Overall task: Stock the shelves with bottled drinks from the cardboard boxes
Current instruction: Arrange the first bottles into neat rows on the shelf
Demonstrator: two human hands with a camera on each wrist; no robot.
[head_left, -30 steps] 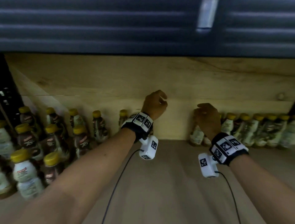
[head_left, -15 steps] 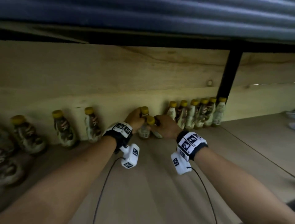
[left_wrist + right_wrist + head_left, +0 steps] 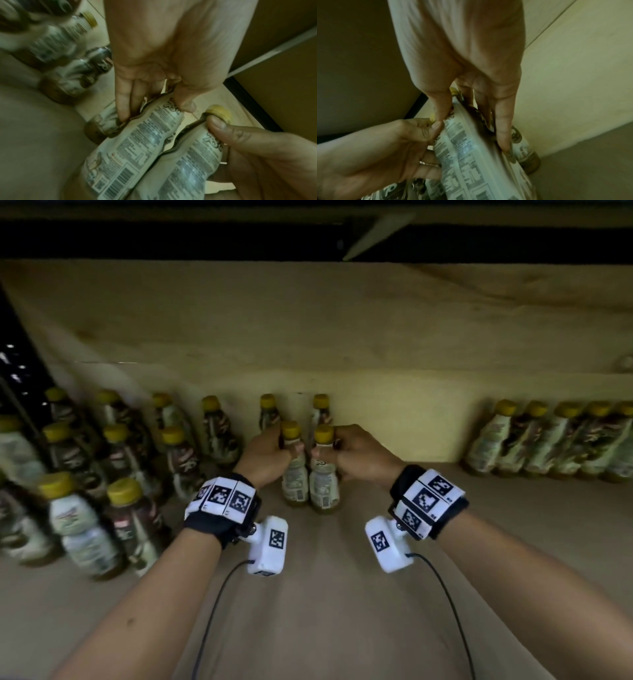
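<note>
Two yellow-capped drink bottles with pale labels stand side by side on the wooden shelf point(image 3: 325, 594). My left hand point(image 3: 270, 455) grips the left bottle point(image 3: 294, 481) around its upper body, fingers and thumb curled on it point(image 3: 137, 142). The right bottle point(image 3: 323, 486) is gripped the same way by my right hand point(image 3: 356, 455), thumb near its neck point(image 3: 471, 148). The two bottles touch each other. Two more bottles point(image 3: 320, 409) stand right behind them against the back wall.
Several bottles fill the left part of the shelf point(image 3: 113, 474) in rows. Another row of bottles point(image 3: 555, 440) lines the back wall at the right. The wooden underside of the shelf above point(image 3: 308, 313) hangs low overhead.
Both hands have come together at the shelf's middle, each with a bottle, and the pair now stands upright in front of the back row. The head view has swung left.
</note>
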